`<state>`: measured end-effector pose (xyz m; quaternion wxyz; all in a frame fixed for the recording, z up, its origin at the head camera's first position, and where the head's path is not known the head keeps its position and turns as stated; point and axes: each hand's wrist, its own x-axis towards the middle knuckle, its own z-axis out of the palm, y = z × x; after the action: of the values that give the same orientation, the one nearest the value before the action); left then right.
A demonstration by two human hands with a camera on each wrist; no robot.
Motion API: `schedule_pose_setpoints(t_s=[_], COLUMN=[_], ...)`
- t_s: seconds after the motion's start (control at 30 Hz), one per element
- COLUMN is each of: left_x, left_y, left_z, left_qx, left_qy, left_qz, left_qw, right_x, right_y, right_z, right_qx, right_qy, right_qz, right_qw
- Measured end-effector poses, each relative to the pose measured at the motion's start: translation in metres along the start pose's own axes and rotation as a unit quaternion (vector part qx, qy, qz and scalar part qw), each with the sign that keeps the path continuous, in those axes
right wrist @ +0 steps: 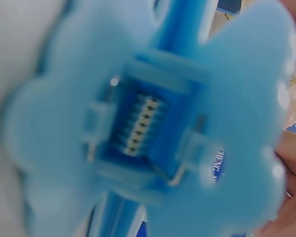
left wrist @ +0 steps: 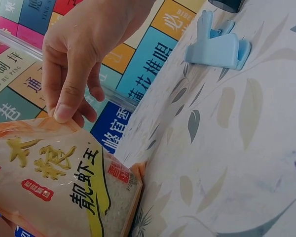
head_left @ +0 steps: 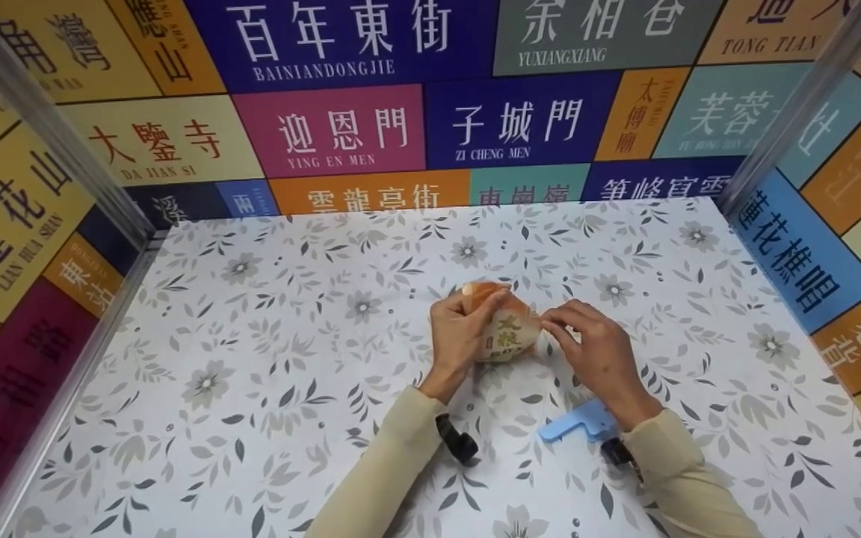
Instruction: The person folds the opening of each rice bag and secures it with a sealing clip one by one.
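Note:
A small bag of rice (head_left: 507, 335), printed with gold and black characters and edged in orange, is held up between the two hands. My left hand (head_left: 460, 329) grips its upper left side, thumb across the front. At the opposite corner my right hand (head_left: 599, 347) pinches the orange edge between thumb and fingers, plain in the left wrist view. A light blue sealing clip (head_left: 572, 424) lies on the table below the right wrist. That clip (right wrist: 227, 123) fills most of the right wrist view, blurred, its metal spring showing.
A white tablecloth (head_left: 288, 418) with grey flowers and leaves covers the table. Panels (head_left: 329, 128) of coloured blocks with Chinese place names stand behind and on both sides. Dark straps (head_left: 458, 441) are worn on both wrists.

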<state>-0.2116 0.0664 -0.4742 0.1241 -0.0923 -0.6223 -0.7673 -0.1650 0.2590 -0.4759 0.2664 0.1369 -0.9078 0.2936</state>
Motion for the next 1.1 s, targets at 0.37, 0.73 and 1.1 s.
schedule_pose_setpoints(t_s=[0.37,0.73,1.1], left_x=[0.0004,0.0006,0.0], left_y=[0.0007,0.0014,-0.0009], left_z=[-0.0007,0.0004,-0.0016], left_qx=[0.003,0.01,0.008], left_qy=[-0.001,-0.007,-0.015], left_qz=[-0.011,-0.008,-0.019], left_qw=[0.9999,0.9999,0.9997], right_x=[-0.0001,0.0015,-0.0063], right_y=[0.0031,0.0032,0.0013], right_z=[-0.001,-0.0034,-0.0041], right_qx=[0.002,0.006,0.029], right_qy=[0.003,-0.002,-0.036], right_qz=[-0.013,0.004,0.029], right_qw=[0.9999,1.0,0.9985])
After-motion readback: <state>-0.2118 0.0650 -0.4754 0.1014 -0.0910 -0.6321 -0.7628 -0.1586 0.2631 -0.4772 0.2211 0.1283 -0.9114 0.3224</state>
